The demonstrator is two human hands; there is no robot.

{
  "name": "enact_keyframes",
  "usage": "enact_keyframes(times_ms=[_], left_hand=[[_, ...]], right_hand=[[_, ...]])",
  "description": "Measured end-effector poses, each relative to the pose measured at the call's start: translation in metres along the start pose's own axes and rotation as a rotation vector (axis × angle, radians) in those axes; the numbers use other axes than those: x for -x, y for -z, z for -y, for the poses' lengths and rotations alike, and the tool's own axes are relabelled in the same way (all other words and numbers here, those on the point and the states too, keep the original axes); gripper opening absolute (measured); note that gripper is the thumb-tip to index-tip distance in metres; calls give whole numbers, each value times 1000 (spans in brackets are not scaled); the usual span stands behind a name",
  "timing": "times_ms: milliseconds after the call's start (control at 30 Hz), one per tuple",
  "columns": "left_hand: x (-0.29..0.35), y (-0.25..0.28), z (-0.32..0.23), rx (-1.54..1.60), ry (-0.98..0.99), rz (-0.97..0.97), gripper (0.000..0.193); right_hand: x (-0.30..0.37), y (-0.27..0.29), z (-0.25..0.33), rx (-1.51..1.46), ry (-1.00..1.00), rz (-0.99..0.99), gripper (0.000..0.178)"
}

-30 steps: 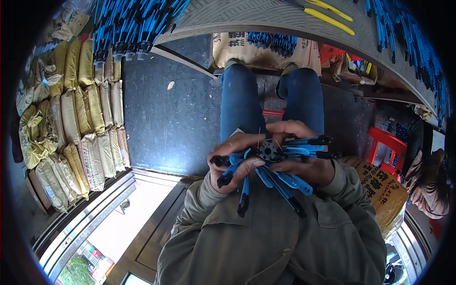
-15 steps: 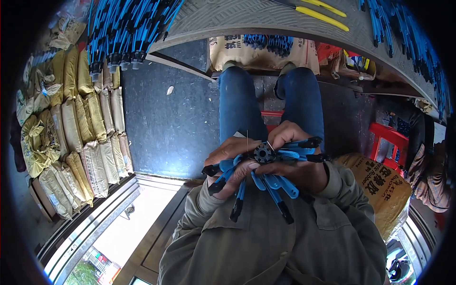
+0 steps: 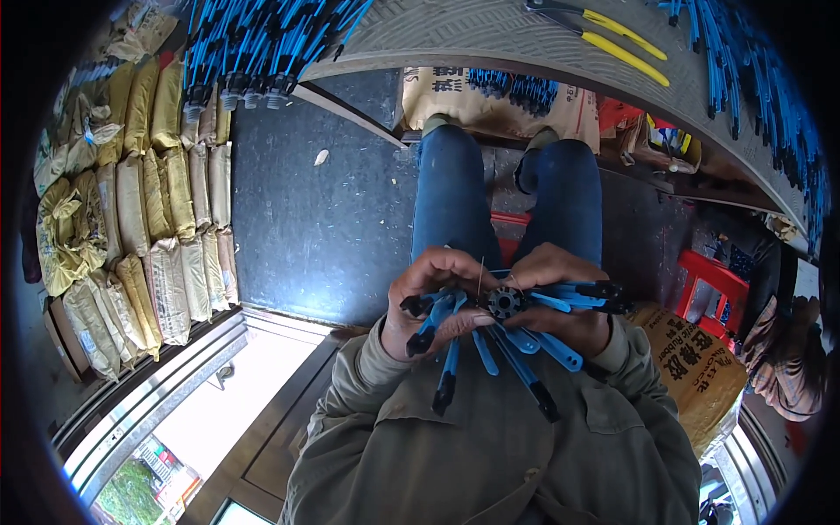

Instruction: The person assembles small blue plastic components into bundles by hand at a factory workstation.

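Note:
Above my lap, both hands work at a round black slotted hub [image 3: 506,303] with several flat blue plastic arms [image 3: 532,378] fanning out from it, most with black ends. My left hand [image 3: 418,284] grips the hub's left side, its thumb against the rim and blue arms lying across the fingers. Closed round the right side, my right hand [image 3: 560,265] has more arms passing between and over its fingers. A thin metal wire [image 3: 480,273] stands up at the hub's left edge, by my left fingers. Parts of the fingers are hidden behind the arms.
A grey table [image 3: 464,31] lies ahead, bearing yellow-handled pliers [image 3: 623,54] and bundles of blue arms [image 3: 262,48]. Stacked sacks [image 3: 131,210] line the left. A brown sack [image 3: 700,367] and a red stool [image 3: 713,284] stand at the right.
My hands and the hub sit slightly further right and lower in view, partly because the view has shifted. The left fingers are raised and more arched, and the hub remains held.

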State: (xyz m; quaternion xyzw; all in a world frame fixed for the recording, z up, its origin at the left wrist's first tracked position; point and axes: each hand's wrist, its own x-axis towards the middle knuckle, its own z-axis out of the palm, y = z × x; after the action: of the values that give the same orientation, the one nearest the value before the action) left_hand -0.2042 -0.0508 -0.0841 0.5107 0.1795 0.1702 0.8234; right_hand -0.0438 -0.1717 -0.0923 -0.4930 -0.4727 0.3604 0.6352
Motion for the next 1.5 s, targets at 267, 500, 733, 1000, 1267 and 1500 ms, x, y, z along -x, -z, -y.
enact_keyframes(times_ms=[267, 500, 733, 1000, 1267, 1500], left_hand=[[-56, 55, 0, 676, 383, 653, 52], [-96, 49, 8, 95, 351, 1190, 24], [-90, 50, 9, 161, 203, 1201, 19], [-89, 49, -3, 98, 323, 1229, 16], [-67, 47, -6, -48, -26, 972, 18], [-56, 45, -4, -34, -67, 834, 19]], right_hand=[[-12, 3, 3, -39, 137, 209, 39], [-12, 6, 8, -8, 86, 209, 34], [-17, 1, 10, 5, 84, 218, 31], [-20, 0, 12, 35, 71, 263, 31], [-20, -5, 9, 33, 96, 233, 34], [-22, -6, 12, 31, 89, 256, 32]])
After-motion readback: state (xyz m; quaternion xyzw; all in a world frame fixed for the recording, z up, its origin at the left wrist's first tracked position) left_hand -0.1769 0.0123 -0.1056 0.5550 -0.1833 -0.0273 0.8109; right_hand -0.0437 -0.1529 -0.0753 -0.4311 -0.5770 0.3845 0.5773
